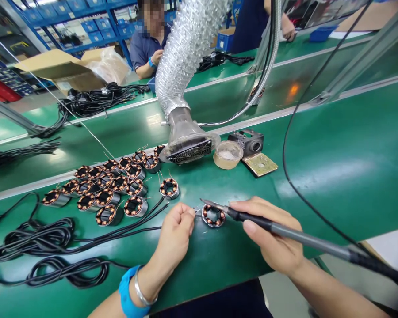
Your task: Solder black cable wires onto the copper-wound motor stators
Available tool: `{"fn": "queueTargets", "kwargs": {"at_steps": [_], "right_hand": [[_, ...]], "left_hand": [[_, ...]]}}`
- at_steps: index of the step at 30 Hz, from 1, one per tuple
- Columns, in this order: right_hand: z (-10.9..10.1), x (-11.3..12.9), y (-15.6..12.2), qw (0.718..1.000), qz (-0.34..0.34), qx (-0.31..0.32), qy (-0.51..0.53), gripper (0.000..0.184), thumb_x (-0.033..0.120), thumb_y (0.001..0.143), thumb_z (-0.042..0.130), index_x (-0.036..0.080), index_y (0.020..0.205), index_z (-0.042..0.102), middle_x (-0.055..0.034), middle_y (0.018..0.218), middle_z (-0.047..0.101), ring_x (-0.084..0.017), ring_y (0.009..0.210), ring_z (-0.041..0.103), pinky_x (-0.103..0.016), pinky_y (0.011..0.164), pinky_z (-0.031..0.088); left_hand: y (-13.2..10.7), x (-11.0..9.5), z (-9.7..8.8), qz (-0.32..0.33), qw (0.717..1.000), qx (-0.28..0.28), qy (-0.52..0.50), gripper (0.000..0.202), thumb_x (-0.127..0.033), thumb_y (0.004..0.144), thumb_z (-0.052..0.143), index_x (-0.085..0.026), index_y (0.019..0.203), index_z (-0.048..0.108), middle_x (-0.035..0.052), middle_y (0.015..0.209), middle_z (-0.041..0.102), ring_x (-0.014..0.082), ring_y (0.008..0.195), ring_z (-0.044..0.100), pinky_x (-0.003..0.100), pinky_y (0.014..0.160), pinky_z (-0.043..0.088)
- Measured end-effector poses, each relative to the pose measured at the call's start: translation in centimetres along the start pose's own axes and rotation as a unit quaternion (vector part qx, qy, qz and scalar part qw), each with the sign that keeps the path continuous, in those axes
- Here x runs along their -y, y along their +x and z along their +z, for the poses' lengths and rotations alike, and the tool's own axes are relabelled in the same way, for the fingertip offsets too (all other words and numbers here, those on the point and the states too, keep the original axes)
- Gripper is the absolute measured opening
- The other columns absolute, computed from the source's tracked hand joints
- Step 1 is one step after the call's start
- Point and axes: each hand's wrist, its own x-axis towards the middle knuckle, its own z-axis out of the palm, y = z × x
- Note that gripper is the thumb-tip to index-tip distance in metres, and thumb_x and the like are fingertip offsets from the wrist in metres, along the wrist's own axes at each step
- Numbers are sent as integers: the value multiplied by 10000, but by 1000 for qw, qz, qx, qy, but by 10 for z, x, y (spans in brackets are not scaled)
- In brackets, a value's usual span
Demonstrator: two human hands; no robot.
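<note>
My right hand [273,236] grips a soldering iron [305,238] like a pen, its tip resting at the upper left edge of a ring-shaped copper-wound stator [213,216] on the green bench. My left hand [176,232] is closed in a pinch just left of that stator, holding a thin black cable end [146,221] against it. The cable runs left to black coils [36,238]. I wear a blue wristband and a metal bangle on the left wrist.
Several more stators [109,185] lie grouped at the left. A fume extractor hose with fan mouth [187,148] hangs just behind, beside a round tin [227,154], a small metal fixture [248,141] and a brass plate [260,164]. Another person [149,44] sits across the far bench.
</note>
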Motion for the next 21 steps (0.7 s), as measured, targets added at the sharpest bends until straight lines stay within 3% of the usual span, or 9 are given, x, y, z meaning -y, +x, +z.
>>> {"fn": "queueTargets", "kwargs": {"at_steps": [4,10,15,21], "right_hand": [[1,-7,-4,993,92,-62,36,131,228,858,603,221,944,702,-24,789,696,-158,652,636,-253,555,489],[5,-14,-5,983,148,-62,89,124,246,837,603,209,913,694,-44,795,693,-170,688,642,-229,485,431],[5,-12,-7,986,138,-54,83,141,260,854,597,200,930,698,-48,785,692,-178,667,645,-261,518,467],[5,-5,-6,998,43,-35,24,143,193,838,593,208,951,680,-18,756,673,-149,620,619,-262,555,487]], "left_hand": [[-1,0,-1,12,1000,-8,14,287,-438,834,563,-193,732,455,-101,497,361,45,429,221,176,408,148],[-3,-2,0,26,999,-17,37,272,-428,835,555,-192,731,470,-99,498,358,57,444,248,182,422,181],[-4,-3,1,44,997,-22,56,258,-407,846,544,-195,721,468,-97,498,362,66,453,272,187,438,215],[-4,1,0,58,996,-19,63,251,-398,867,537,-195,734,472,-92,506,371,74,463,301,190,454,243]]}}
